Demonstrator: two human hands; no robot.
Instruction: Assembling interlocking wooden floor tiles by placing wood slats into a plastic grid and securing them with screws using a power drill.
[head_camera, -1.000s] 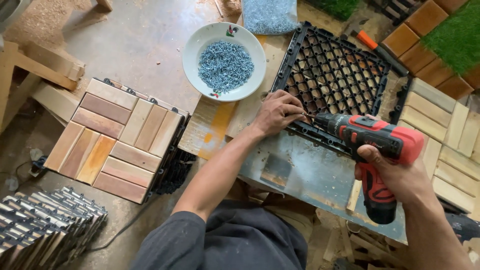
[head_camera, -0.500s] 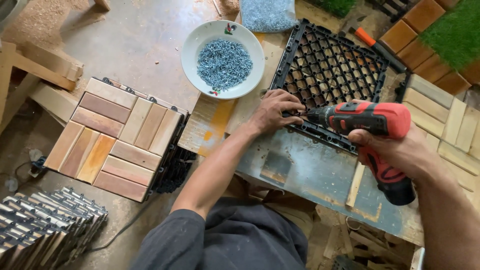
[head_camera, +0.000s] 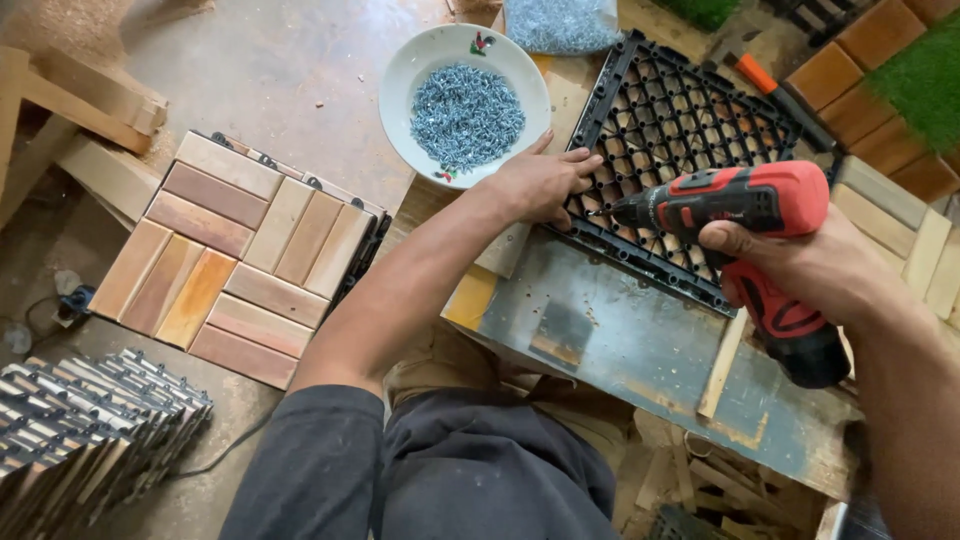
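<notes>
Left hand: the left hand (head_camera: 540, 183) lies palm down with fingers spread on the near-left edge of the black plastic grid (head_camera: 690, 150); it presses the grid flat and grips nothing.
Right hand: the right hand (head_camera: 800, 265) is closed tight around the handle of the red cordless drill (head_camera: 745, 225), which lies nearly level with its tip pointing left.
Drill tip: it sits over the grid's near edge, just beside the left fingertips; whether a screw is on the bit is too small to tell.
Grid: it rests on the metal-faced workbench (head_camera: 620, 345), its far half over wooden slats.
Risk, fingers: the bit is so near the left fingers that a slip off a screw head or a rib would likely run it into them.
Risk, grid: with only one hand pinning one edge, the grid could twist or lift when the drill bites.
Risk, angle: a drill held this flat may cam out or drive crooked.
Risk, bowl: the white bowl of screws (head_camera: 465, 105) stands just beside the left forearm; a sudden jerk could tip it.
Nearby: finished wooden tiles (head_camera: 240, 255) lie on the floor, well apart.
</notes>
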